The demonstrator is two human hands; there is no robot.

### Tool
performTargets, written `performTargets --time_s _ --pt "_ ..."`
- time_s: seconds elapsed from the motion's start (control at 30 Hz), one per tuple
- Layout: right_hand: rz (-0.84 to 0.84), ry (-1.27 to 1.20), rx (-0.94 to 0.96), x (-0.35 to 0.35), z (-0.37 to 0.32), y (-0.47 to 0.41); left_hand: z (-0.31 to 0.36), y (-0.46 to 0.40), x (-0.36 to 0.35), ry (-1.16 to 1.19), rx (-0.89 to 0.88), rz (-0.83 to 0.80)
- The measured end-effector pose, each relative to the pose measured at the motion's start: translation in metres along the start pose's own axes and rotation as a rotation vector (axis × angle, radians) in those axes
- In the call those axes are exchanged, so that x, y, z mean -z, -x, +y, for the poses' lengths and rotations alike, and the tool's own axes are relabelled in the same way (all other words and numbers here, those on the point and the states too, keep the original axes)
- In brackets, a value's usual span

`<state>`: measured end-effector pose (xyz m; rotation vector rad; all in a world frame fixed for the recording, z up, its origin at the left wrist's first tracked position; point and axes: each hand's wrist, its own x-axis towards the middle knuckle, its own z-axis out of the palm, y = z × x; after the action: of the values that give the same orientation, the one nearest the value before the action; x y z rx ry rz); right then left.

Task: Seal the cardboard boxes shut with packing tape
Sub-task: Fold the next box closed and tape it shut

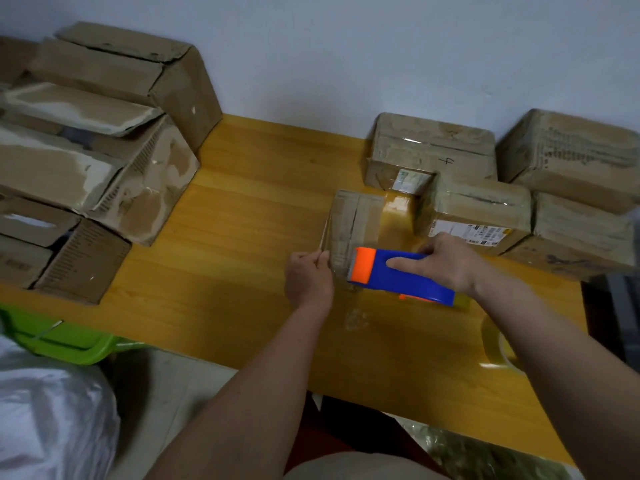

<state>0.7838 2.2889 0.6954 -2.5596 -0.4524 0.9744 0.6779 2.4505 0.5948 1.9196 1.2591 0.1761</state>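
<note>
A plain pale wall (346, 46) stands at the back. A yellow wooden surface (242, 220) is pushed up against it. Below its near edge is a grey floor (173, 393). A green plastic bin (65, 341) sits low on the left.

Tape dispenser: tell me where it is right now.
In the head view, the blue and orange tape dispenser sits right of centre on the wooden table, held by the right hand against the near side of the small cardboard box.
</note>
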Motion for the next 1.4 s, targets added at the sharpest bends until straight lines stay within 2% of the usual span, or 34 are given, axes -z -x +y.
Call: performTargets --time_s 0.13,0.27,0.4,0.43,0.47,0.5,0.57,0.63,0.77,0.93,1.2,1.4 --pt "-0.03 -0.065 -0.087 0.019 0.029 0.018 0.002 0.002 -0.001 0.006 0.007 -0.037" --pt "-0.005 -0.073 -0.114 0.004 0.042 0.013 0.003 0.002 -0.002 0.034 -0.044 -0.039" --pt "0.023 -0.084 -0.098 -0.008 0.047 0.007 0.001 -0.001 0.011 -0.205 -0.141 -0.07" --pt "0.024 -0.09 -0.097 -0.008 0.049 0.007 0.003 0.0 0.013 -0.282 -0.258 -0.043" --pt "0.023 -0.095 -0.097 -0.007 0.05 0.007 0.006 0.001 0.014 -0.331 -0.446 -0.033" --pt "0.021 -0.102 -0.099 -0.006 0.051 0.006 0.007 0.003 0.012 -0.369 -0.665 -0.097" --pt "0.011 -0.127 -0.093 -0.007 0.052 0.006 0.009 0.007 0.008 -0.529 -1.006 -0.369" --pt "-0.005 -0.162 -0.095 -0.008 0.052 0.007 0.003 0.006 0.007 -0.781 -1.097 -0.538" --pt "-0.036 -0.215 -0.096 0.003 0.066 0.02 0.004 0.005 0.01 -1.052 -1.06 -0.566" --pt "-0.019 -0.219 -0.11 0.012 0.08 0.032 0.009 0.01 0.011 -1.054 -1.056 -0.551" --pt "0.122 0.459 -0.123 -0.015 0.015 0.017 0.014 0.015 0.013 -1.021 -0.912 -0.588" --pt "0.278 0.745 -0.051 -0.02 -0.018 0.004 0.015 0.022 0.008 -0.974 -0.817 -0.528"
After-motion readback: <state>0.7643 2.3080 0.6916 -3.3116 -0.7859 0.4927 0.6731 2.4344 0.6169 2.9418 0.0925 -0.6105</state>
